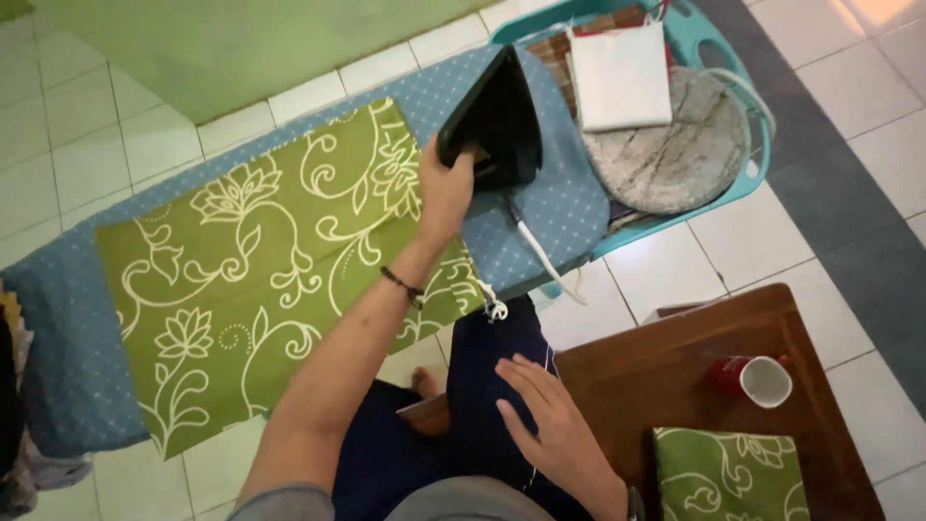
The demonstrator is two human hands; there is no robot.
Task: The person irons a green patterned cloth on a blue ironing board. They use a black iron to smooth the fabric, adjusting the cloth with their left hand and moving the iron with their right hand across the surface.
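Head view: right hand (550,420) lies nearest, fingers spread apart, resting flat on the dark-trousered lap just left of a wooden surface (675,367). On that surface stand a red cup (752,378) and a folded green cloth (728,475). Left hand (446,193), farther off, is clamped on the handle of a black iron (497,121), tipped up on the blue ironing board (550,207). Left of the iron, a green patterned cloth (260,270) lies flat. Far right, a teal basket (743,183) holds laundry.
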